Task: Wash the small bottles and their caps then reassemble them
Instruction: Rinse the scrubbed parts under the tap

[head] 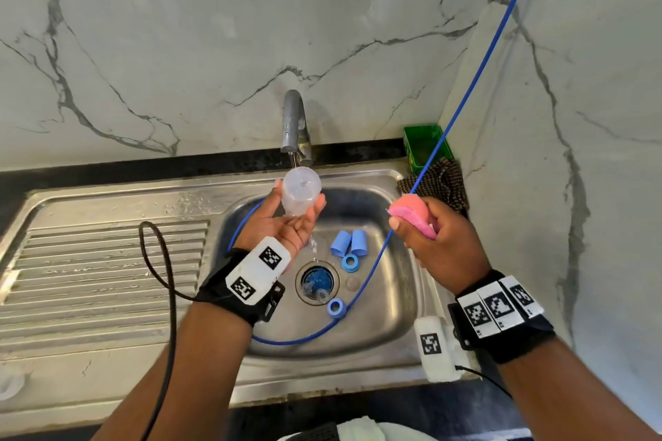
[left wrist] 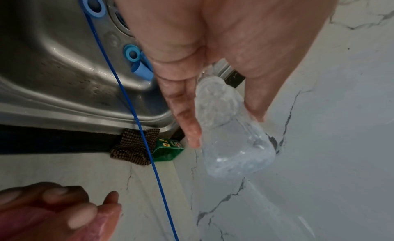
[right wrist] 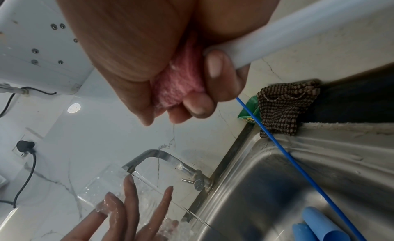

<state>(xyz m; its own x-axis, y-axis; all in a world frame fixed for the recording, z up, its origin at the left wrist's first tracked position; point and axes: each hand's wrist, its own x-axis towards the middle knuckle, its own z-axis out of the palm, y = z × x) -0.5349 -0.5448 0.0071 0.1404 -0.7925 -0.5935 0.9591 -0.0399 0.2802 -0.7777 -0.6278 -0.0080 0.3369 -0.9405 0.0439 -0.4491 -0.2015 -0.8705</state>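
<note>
Right hand: my right hand (head: 439,238) squeezes the pink sponge (head: 412,215), fingers curled tight.
Sink: blue caps (head: 349,243) lie by the drain.
Left hand: my left hand (head: 286,222) pinches the clear bottle (head: 300,190), inverted, under the running tap (head: 294,125).

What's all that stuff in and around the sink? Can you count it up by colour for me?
Blue: 4, two tall caps and two rings in the basin
Clear: 1, bottle in the left hand, under the tap
Pink: 1, sponge in the right hand
Green: 1, box
Brown: 1, checked cloth
Total: 8
</note>
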